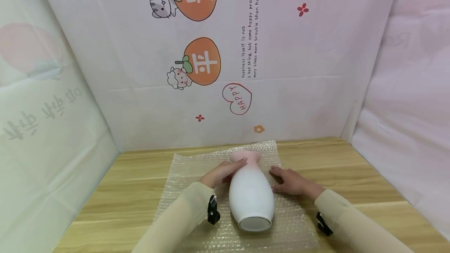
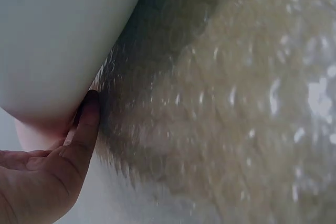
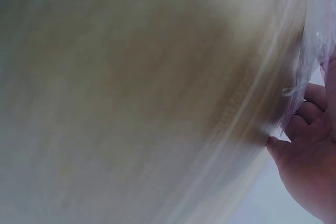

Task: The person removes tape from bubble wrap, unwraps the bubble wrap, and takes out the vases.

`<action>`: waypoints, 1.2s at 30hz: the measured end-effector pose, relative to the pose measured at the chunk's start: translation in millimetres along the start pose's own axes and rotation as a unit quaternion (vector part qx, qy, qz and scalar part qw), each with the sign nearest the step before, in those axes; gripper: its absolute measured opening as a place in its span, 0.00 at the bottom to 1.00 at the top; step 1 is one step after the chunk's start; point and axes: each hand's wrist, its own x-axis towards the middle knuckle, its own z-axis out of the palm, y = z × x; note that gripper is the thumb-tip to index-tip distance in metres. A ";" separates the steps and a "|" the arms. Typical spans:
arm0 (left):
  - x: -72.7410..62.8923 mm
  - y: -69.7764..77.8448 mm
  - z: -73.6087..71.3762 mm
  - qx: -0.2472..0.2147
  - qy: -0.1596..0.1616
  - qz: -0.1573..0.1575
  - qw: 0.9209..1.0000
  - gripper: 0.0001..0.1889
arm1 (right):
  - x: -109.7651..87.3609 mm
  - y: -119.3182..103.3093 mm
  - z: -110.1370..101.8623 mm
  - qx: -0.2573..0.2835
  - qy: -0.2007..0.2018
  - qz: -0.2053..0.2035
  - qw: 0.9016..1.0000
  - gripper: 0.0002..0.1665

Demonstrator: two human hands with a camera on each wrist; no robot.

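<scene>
A vase (image 1: 251,192), white with a pink neck and flared rim, lies on its side on a sheet of bubble wrap (image 1: 186,175). Its round base faces the near side of the table. My left hand (image 1: 225,171) holds the pink neck from the left, fingers over the top. In the left wrist view, bent fingers (image 2: 84,129) reach round under the neck, close to the wrap. My right hand (image 1: 293,182) is at the right border of the wrap, beside the vase, with fingers spread. The right wrist view catches its fingers (image 3: 310,111) and thumb against the wrap's edge (image 3: 310,51).
Beneath everything is a wood-grain table (image 1: 351,179). A printed white cloth (image 1: 299,89) hangs along its back edge, with more pale cloth at the left and right sides. Each sleeved wrist carries a small black camera (image 1: 213,211).
</scene>
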 end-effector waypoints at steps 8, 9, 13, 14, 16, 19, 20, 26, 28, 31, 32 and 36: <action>-3.5 6.5 7.0 -0.050 0.006 -0.002 0.999 0.28 | 1.1 1.4 0.3 -0.002 0.002 -0.005 1.000 0.41; -4.4 7.5 8.2 -0.070 0.003 -0.009 0.997 0.30 | 1.3 1.9 0.2 -0.003 0.002 -0.005 1.000 0.42; -11.4 15.2 13.6 -0.114 0.005 -0.032 0.993 0.34 | 1.9 3.8 0.6 -0.005 0.005 -0.007 1.000 0.42; -12.0 16.2 14.8 -0.117 0.011 -0.039 0.992 0.35 | 1.9 4.1 0.6 -0.006 0.006 -0.008 1.000 0.41; -11.0 17.5 16.9 -0.103 0.026 -0.048 0.993 0.36 | 1.8 4.4 0.8 -0.007 0.008 -0.011 1.000 0.41; -5.9 17.2 20.2 -0.091 0.044 -0.061 0.993 0.38 | 1.3 4.4 0.9 -0.007 0.007 -0.013 1.000 0.42; -4.0 16.8 21.1 -0.096 0.044 -0.065 0.992 0.39 | 1.2 4.5 1.0 -0.005 0.006 -0.012 1.000 0.42; 3.7 12.9 23.8 -0.113 0.049 -0.086 0.989 0.43 | 1.6 4.6 1.8 0.002 0.003 -0.006 1.000 0.42; 4.1 12.3 24.4 -0.125 0.047 -0.091 0.987 0.44 | 1.5 4.7 2.0 0.001 0.001 -0.006 1.000 0.42; 4.5 12.1 25.2 -0.146 0.043 -0.098 0.984 0.44 | 1.2 4.5 1.8 -0.001 0.001 -0.005 1.000 0.42; 5.1 11.8 25.6 -0.148 0.042 -0.098 0.983 0.44 | 1.2 4.2 1.6 -0.002 0.001 -0.004 1.000 0.42; 9.7 10.0 25.7 -0.151 0.045 -0.106 0.982 0.44 | 2.2 3.1 0.1 -0.010 0.001 -0.002 1.000 0.41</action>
